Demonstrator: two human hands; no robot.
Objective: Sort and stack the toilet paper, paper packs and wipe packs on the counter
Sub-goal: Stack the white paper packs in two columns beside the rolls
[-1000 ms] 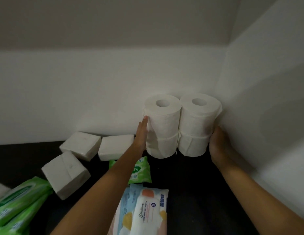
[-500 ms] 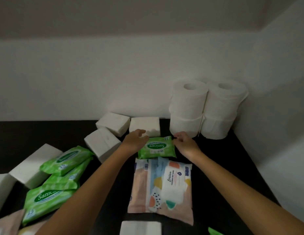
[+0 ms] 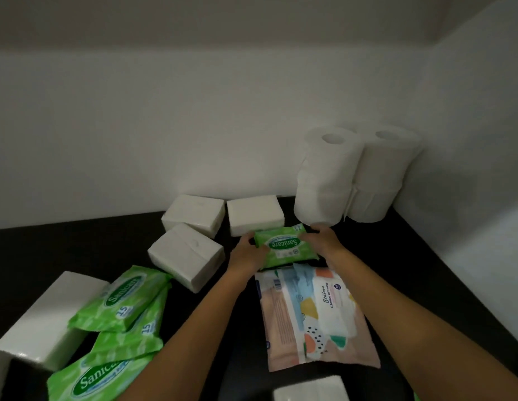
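Toilet rolls (image 3: 353, 178) are standing stacked in the corner; left hand (image 3: 247, 254) and right hand (image 3: 321, 238) are now gripping the green wipe pack (image 3: 284, 246) by its ends, just in front of them. Wipe sorting is likely starting.

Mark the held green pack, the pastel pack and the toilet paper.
held green pack (image 3: 282, 245): head view, oval logo.
pastel pack (image 3: 278, 316): head view, pink left half.
toilet paper (image 3: 324, 180): head view, left stack's side.

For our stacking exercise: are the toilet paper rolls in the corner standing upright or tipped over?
Upright: the toilet paper rolls stand on end, core holes facing up.
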